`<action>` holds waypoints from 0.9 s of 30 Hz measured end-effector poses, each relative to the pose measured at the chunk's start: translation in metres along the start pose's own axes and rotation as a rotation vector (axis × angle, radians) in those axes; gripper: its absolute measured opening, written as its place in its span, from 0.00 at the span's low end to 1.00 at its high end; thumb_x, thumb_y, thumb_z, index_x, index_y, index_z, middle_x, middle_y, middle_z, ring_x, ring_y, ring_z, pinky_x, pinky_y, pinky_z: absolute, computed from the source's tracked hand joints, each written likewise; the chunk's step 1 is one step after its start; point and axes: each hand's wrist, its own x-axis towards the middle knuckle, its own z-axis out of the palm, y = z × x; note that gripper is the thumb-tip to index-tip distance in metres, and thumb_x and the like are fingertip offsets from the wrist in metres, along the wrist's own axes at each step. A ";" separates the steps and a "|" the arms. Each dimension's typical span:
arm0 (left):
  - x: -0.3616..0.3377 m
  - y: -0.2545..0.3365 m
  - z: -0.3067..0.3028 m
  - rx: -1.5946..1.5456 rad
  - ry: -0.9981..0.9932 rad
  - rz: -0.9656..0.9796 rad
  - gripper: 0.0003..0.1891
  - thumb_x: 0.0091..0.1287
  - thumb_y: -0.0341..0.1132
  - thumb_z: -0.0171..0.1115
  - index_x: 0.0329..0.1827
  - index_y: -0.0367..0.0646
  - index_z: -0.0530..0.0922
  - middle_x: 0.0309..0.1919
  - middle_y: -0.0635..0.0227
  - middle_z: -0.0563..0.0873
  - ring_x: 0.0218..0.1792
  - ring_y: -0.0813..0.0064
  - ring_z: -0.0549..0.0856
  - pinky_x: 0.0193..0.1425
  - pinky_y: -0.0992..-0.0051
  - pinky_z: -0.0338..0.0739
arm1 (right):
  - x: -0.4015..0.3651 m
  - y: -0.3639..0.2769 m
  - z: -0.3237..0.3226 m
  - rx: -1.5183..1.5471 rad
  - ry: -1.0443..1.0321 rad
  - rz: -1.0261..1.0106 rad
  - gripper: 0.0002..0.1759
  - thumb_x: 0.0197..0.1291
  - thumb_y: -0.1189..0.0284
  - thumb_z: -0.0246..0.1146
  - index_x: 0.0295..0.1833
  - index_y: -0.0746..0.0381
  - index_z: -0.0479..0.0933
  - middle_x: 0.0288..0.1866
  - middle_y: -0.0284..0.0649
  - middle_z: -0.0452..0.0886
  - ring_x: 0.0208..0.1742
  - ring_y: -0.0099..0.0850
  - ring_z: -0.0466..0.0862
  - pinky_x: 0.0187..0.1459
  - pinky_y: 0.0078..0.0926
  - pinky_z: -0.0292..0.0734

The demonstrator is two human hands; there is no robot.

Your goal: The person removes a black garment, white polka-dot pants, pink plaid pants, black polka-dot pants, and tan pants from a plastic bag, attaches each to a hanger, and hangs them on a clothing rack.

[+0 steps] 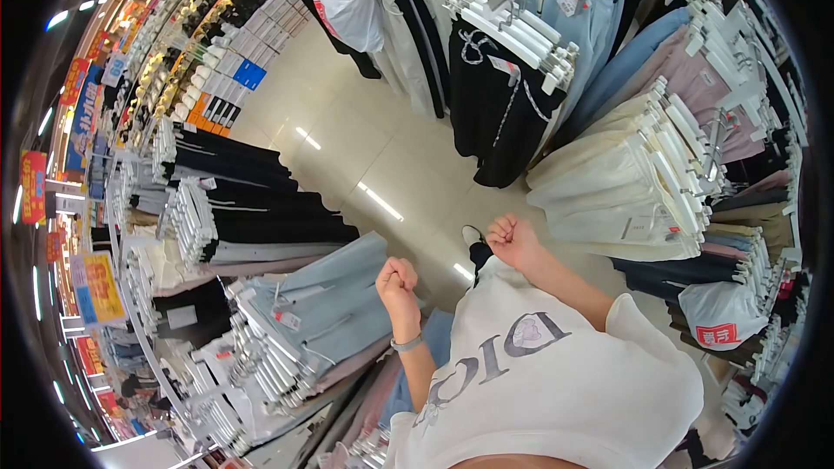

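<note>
My left hand (397,282) is curled into a fist in front of my white printed shirt (556,382), with a band on the wrist. Just left of it hang light blue trousers (326,287) on white hangers. My right hand (512,240) is also closed in a fist, held over the aisle floor. Cream-coloured trousers (599,174) on a rack are the garments nearest to it. No object shows in either fist.
Racks of hanging clothes flank the tiled aisle (391,148). Black trousers (243,178) hang on the left, black shorts (495,104) ahead. White plastic bags (347,9) hang at the racks. Shelves with small boxed goods (226,69) stand at the far left. My shoe (472,234) shows below.
</note>
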 end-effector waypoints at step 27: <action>0.437 0.150 -0.083 -1.442 -0.138 -0.830 0.08 0.65 0.25 0.49 0.27 0.47 0.67 0.17 0.76 0.62 0.22 0.79 0.62 0.32 0.78 0.60 | 0.231 0.142 0.276 0.289 -0.119 -0.086 0.11 0.50 0.85 0.49 0.23 0.56 0.64 0.20 0.28 0.60 0.20 0.23 0.59 0.25 0.21 0.55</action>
